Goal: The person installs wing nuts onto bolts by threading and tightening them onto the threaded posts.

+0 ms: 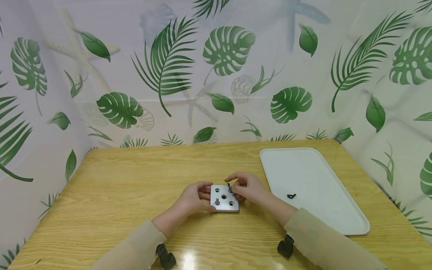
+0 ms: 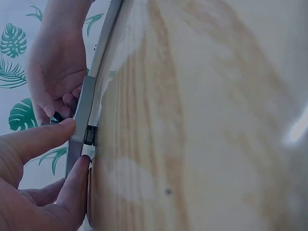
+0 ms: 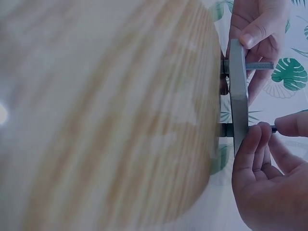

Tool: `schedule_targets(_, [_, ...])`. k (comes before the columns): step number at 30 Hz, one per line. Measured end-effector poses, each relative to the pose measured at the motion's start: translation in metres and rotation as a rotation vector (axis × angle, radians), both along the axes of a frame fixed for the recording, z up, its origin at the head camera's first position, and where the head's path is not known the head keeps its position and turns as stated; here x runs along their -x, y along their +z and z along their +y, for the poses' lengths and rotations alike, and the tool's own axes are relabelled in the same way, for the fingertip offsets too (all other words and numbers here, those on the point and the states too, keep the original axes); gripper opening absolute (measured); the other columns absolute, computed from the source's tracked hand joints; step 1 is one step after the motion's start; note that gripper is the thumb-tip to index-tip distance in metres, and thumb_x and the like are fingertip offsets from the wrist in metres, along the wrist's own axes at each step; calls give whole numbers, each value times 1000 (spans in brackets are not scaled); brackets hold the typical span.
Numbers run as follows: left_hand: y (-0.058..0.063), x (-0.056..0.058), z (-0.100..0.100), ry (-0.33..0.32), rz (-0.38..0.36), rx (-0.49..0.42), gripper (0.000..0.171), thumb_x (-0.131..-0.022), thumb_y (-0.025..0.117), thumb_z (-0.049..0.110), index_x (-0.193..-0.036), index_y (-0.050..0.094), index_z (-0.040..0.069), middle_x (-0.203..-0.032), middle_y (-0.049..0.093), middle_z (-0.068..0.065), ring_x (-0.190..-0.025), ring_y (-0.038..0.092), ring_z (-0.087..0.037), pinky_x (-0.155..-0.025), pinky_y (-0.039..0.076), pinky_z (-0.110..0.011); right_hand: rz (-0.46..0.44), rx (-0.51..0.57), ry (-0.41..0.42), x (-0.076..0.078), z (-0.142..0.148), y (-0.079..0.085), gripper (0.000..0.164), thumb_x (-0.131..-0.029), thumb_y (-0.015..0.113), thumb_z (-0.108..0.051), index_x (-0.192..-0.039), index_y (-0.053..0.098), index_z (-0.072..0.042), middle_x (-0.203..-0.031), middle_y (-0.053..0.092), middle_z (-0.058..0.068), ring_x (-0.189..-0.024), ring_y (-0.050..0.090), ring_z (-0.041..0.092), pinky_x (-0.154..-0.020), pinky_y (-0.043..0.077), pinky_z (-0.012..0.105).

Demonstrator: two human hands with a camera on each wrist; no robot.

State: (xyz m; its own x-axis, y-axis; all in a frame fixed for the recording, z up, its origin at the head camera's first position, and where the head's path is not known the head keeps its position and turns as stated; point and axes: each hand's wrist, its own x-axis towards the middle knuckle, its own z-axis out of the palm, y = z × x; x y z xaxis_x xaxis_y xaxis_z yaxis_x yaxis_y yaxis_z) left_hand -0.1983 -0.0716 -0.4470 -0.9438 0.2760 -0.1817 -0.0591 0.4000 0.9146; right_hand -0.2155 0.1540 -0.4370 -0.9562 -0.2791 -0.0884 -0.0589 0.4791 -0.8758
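A square silver metal plate (image 1: 224,206) with several holes lies on the table, raised slightly on bolt heads beneath it. One bolt (image 3: 260,65) sticks up bare through the plate near its front left corner. My left hand (image 1: 194,198) grips the plate's left side, thumb at the near corner and fingers at the far one. At the far right corner my right hand (image 1: 249,187) pinches a small black wing nut (image 1: 229,186) at the top of a second bolt. Fingers partly hide that nut. In the right wrist view, curled right fingers (image 3: 250,149) touch the plate.
To the right is a white tray (image 1: 303,165) with another black wing nut (image 1: 291,196) lying on it. The wooden table (image 1: 135,176) meets leaf-patterned cloth (image 1: 182,123) at the back and sides. Black wrist cameras hang under both sleeves.
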Motion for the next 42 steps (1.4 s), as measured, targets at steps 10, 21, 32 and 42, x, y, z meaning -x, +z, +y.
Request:
schedule_targets(10, [-1, 0, 1, 3, 3, 11, 79, -77, 90, -9, -148, 58, 0, -129, 69, -18, -107, 71, -23, -90, 61, -34, -71, 63, -12, 2, 0, -3, 31, -97, 70, -8, -125, 68, 7, -79, 71, 2, -67, 63, 7, -66, 59, 25])
schedule_targets(21, [0, 0, 0, -3, 2, 6, 80, -77, 91, -8, -149, 57, 0, -130, 68, -17, -108, 71, -23, -91, 61, -33, -57, -94, -144, 3, -9, -1, 23, -97, 78, -22, -89, 62, -7, -71, 65, 2, -61, 59, 10, -58, 51, 22])
schedule_targets(32, [1, -1, 1, 7, 9, 22, 81, -75, 92, -8, -148, 59, 1, -129, 69, -16, -107, 71, -21, -92, 60, -35, -85, 46, -127, -2, -3, 3, 23, -103, 61, -15, -112, 70, 4, -81, 69, 6, -67, 59, 10, -62, 54, 23])
schedule_targets(42, [2, -2, 2, 7, -3, 6, 78, -77, 90, -9, -147, 58, -1, -127, 69, -17, -107, 71, -23, -91, 61, -35, -113, 90, -47, -1, -1, 0, 28, -97, 67, -4, -123, 71, 7, -84, 73, 3, -72, 64, 7, -68, 59, 23])
